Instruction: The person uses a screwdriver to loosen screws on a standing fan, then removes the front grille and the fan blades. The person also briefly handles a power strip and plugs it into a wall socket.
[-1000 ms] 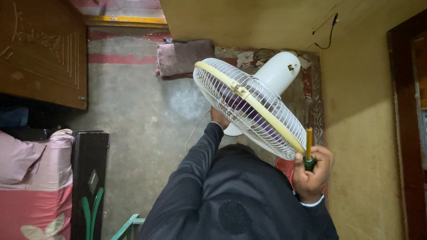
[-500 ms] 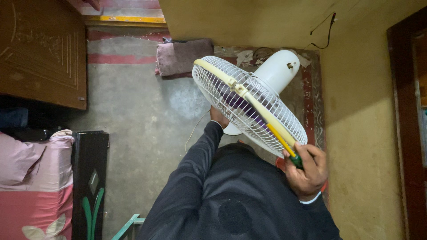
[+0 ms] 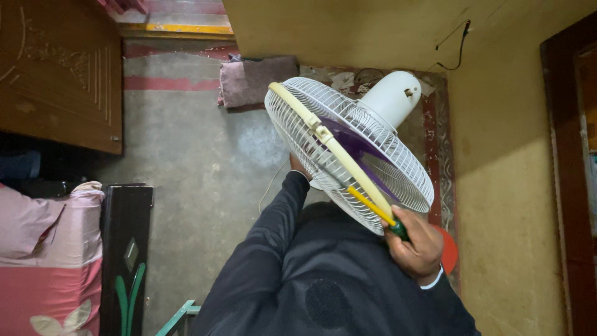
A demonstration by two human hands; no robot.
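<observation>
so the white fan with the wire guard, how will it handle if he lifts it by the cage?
The fan is probably top-heavy: the bulky motor housing sits behind the cage. The thin wire guard likely flexes under a grip. The left hand steadies it from behind while the right hand holds a screwdriver, so it may tip if released.

Grey concrete floor [image 3: 199,168] with a red painted band — a folded mauve cloth [image 3: 258,79] lies on it near the wall; a patterned worn mat [image 3: 435,118] covers the right section.
</observation>
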